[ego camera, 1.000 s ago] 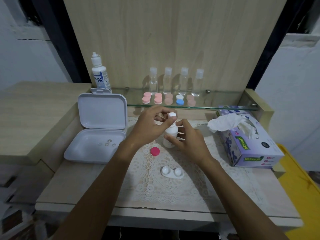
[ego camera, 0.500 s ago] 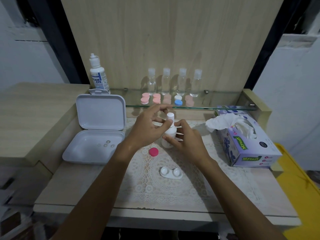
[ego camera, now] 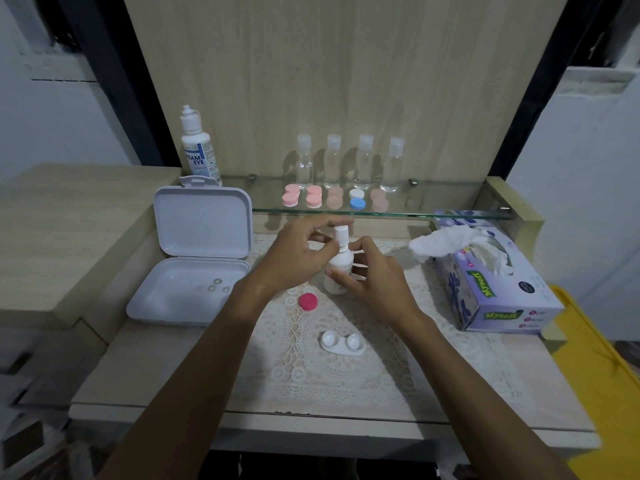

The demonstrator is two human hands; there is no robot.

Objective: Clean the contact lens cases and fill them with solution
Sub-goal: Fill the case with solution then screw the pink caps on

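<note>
A small white solution bottle (ego camera: 338, 268) stands upright on the lace mat. My right hand (ego camera: 372, 278) grips its body from the right. My left hand (ego camera: 298, 254) pinches the bottle's white cap (ego camera: 341, 233) with thumb and fingertips. In front of both hands lies an open white lens case (ego camera: 342, 342) with two empty wells. A pink lens-case cap (ego camera: 308, 302) rests on the mat to the left of the bottle.
An open white box (ego camera: 194, 271) holding small clear rings sits at the left. On the glass shelf (ego camera: 433, 209) stand a big solution bottle (ego camera: 200, 150), several clear bottles (ego camera: 332, 161) and several capped lens cases (ego camera: 313, 199). A tissue box (ego camera: 491, 289) is at the right.
My left fingers have shifted around the cap, from over its top to its side. The bottle stays upright in my right hand. The view has drifted slightly.
</note>
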